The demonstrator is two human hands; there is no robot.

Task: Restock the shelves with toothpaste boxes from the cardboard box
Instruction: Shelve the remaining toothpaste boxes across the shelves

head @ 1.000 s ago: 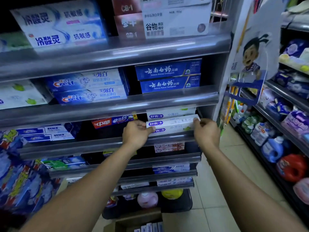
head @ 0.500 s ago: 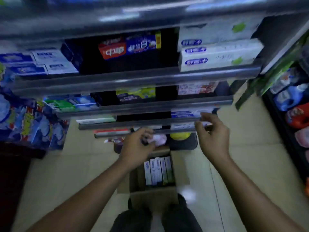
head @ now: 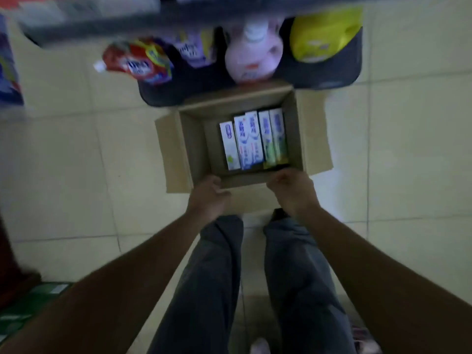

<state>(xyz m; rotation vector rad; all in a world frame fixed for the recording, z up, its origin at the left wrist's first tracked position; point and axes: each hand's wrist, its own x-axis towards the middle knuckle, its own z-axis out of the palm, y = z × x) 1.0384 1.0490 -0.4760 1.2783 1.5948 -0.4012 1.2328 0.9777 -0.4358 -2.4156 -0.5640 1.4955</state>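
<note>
An open cardboard box (head: 190,149) sits on the tiled floor below me, flaps spread. Several toothpaste boxes (head: 252,140) stand side by side inside it, white with blue and green print. My left hand (head: 208,198) hovers over the box's near wall, fingers loosely curled, holding nothing. My right hand (head: 292,189) is at the near rim, its fingers bent down toward the ends of the rightmost toothpaste boxes; whether they grip one is hidden. The shelf's lowest edge (head: 204,14) runs blurred across the top.
A dark bottom tray (head: 342,72) behind the box carries a pink bottle (head: 252,57), a yellow pack (head: 324,37) and a red pouch (head: 138,61). My legs (head: 255,277) in grey trousers stand right behind the box. Green packs (head: 30,302) lie at the lower left.
My view swung from the shelves down to the floor. Both hands let go of the toothpaste box placed on the shelf and dropped to the cardboard box's near rim.
</note>
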